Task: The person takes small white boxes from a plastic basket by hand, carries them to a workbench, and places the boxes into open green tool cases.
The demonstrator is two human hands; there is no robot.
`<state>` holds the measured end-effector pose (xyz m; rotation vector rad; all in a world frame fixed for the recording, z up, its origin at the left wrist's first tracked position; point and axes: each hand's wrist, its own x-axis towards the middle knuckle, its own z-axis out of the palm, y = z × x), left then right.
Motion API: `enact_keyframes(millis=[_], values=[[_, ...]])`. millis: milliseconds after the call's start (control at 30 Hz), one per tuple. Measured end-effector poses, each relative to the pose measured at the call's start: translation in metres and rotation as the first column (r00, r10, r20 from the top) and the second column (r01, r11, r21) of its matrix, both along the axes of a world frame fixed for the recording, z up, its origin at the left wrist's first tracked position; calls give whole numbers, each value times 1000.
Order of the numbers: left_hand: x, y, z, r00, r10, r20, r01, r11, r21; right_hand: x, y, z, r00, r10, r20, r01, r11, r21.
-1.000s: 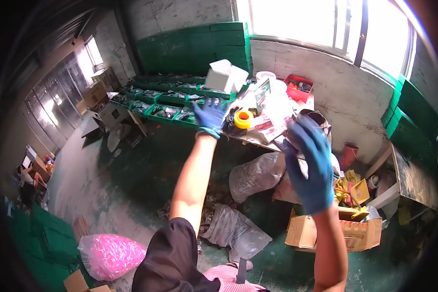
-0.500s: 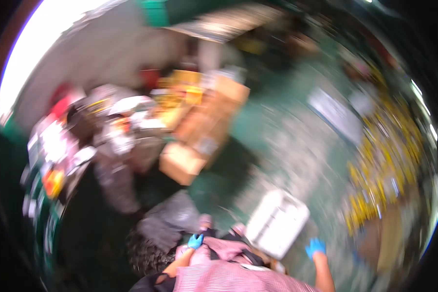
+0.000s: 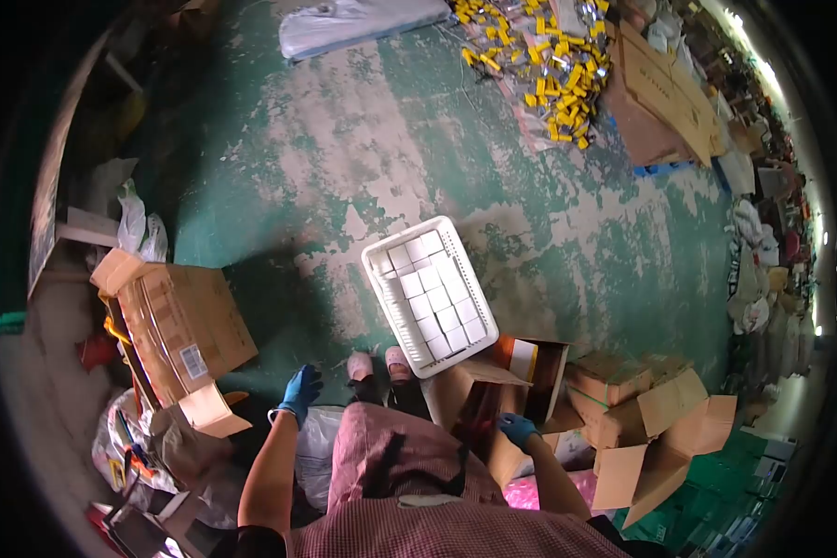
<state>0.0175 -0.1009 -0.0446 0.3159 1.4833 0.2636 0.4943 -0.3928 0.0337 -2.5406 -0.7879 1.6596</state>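
My left hand (image 3: 300, 391), in a blue glove, is held low at my left side with its fingers apart and nothing in it. Beneath it lies a grey plastic bag (image 3: 320, 446). My right hand (image 3: 518, 430), gloved in blue too, is beside the open cardboard box (image 3: 479, 374) at my right; its fingers are too small to make out, and I cannot tell whether it touches the box. In front of my feet a white plastic basket (image 3: 373, 256) holds several small white boxes (image 3: 430, 287) in rows.
Cardboard boxes (image 3: 172, 321) stand at the left, and more open cartons (image 3: 665, 409) at the right. Yellow-and-silver pieces (image 3: 563, 88) lie spread at the upper right, near flattened cardboard (image 3: 665, 88). A white wrapped bundle (image 3: 363, 23) lies on the worn green floor (image 3: 363, 158).
The view has swung to the right and steadied, bringing the white basket towards the middle. My right hand is now beside the open box; my left hand has moved outward from my body.
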Motion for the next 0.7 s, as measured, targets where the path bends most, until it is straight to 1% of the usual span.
enact_keyframes(millis=[33, 100, 167, 200, 233, 267, 300, 333, 367, 400, 433, 467, 500, 533, 567, 633, 700], values=[[17, 6, -10, 1000, 4, -3, -4, 999, -32, -1, 5, -18, 999, 34, -11, -33, 999, 11], [52, 13, -44, 995, 84, 62, -78, 993, -88, -2, 23, -71, 984, -10, -175, 17, 999, 43], [93, 14, -92, 967, 170, 191, -141, 977, -158, -1, 53, -132, 994, 89, -69, -86, 995, 43], [113, 11, -121, 958, 141, 249, -104, 982, -157, -1, 75, -157, 998, 44, -45, -43, 999, 11], [135, 4, -149, 944, 117, 307, -71, 985, -156, 8, 91, -200, 963, 269, -25, -267, 962, 60], [169, 6, -164, 938, 271, 218, -218, 947, -238, 14, 114, -227, 964, 264, -30, -263, 964, 40], [189, 2, -205, 953, 254, 164, -215, 950, -227, 19, 138, -252, 965, 259, -34, -258, 966, 20], [207, 3, -245, 969, 206, 136, -182, 969, -168, 21, 195, -248, 999, 20, -37, -22, 998, -62], [227, 12, -270, 973, 208, 100, -201, 976, -81, 27, 231, -256, 999, 44, -1, -44, 998, -50], [248, 22, -293, 976, 211, 61, -212, 977, 6, 33, 244, -294, 999, -35, 3, 34, 997, 70], [273, 43, -296, 963, 267, 25, -268, 955, 126, 40, 278, -311, 996, -68, 52, 64, 996, 61], [291, 62, -303, 970, 241, -46, -225, 948, 226, 46, 304, -331, 987, -140, 75, 132, 986, 100], [306, 79, -308, 970, 215, -116, -168, 931, 323, 52, 318, -366, 975, -192, 110, 155, 947, 282], [317, 96, -306, 924, -9, -382, 123, 953, 276, 57, 335, -394, 962, -223, 160, 136, 894, 427], [327, 106, -310, 763, -227, -605, 392, 907, 154, 63, 349, -420, 943, -262, 206, 106, 821, 561], [341, 101, -333, 787, -192, -586, 468, 805, 364, 72, 377, -447, 903, -217, 372, -28, 833, 553], [354, 109, -343, 814, -86, -574, 388, 816, 428, 78, 396, -453, 914, -143, 380, -6, 931, 366]])
